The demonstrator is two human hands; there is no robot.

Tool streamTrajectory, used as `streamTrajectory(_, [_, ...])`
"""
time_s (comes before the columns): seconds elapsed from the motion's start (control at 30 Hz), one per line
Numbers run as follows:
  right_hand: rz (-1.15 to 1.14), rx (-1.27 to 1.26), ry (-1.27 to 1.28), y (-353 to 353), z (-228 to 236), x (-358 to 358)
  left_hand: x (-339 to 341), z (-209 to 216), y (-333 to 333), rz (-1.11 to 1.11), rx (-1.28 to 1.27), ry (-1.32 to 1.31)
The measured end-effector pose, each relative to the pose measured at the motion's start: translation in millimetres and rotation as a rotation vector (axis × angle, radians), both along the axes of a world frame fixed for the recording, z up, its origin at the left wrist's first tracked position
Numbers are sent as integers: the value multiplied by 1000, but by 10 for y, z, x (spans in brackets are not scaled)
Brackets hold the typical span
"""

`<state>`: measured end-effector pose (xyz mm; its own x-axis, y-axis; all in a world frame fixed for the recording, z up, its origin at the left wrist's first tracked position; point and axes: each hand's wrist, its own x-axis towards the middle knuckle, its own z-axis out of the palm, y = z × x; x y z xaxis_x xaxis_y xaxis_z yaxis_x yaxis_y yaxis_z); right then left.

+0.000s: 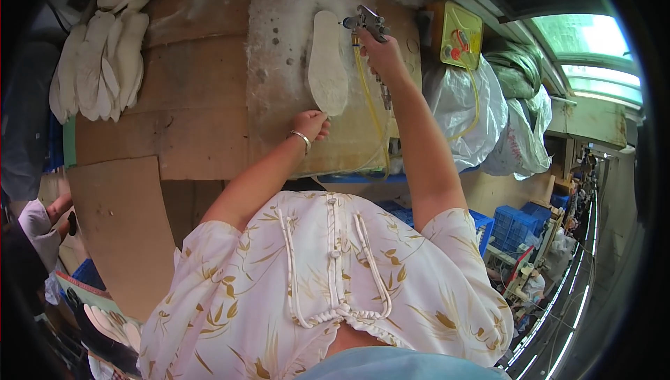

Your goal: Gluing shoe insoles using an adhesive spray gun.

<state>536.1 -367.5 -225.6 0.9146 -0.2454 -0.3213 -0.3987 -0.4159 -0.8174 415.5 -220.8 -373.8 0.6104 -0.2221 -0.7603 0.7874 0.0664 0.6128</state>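
A pale shoe insole [327,62] stands over the whitened, stained patch of the cardboard-covered table [202,111], its narrower end toward me. My left hand [312,126] is closed at that near end, fingertips pinching its edge. My right hand [384,52] is wrapped around the grip of a metal spray gun [366,23]. The gun's nozzle points left, close beside the insole's far, broader part. From the gun hangs a yellowish clear hose [367,90], running down past my right forearm. Whether any spray is coming out I cannot tell.
Piled insoles [98,66] lie at the table's left. On the right stands a yellow can [462,34] with a hose, by white plastic bags [464,104]. A loose cardboard sheet [125,226] hangs at the near left. Another person's arm [59,207] shows at far left.
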Motion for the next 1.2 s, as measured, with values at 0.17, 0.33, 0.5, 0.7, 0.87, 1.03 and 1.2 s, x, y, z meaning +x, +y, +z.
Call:
streamTrajectory(0.17, [54,16,37,29,93,-339,12,-69,22,-22,-28,4])
streamTrajectory(0.33, [117,3,149,-47,91,-685,1,-76,-3,-13,-25,0])
streamTrajectory(0.5, [118,0,149,-73,113,-1018,1,-97,-13,-11,-46,-5])
streamTrajectory(0.7, [171,-12,229,-118,191,-1417,2,-85,-13,12,-29,-9])
streamTrajectory(0.87, [211,-10,238,-42,299,-1412,-2,-56,-7,9,8,-11])
streamTrajectory(1.03, [101,9,58,27,283,-1024,-2,-52,-15,-9,14,-20])
streamTrajectory(1.2, [42,26,77,-8,283,-885,-8,-99,-12,6,4,-24])
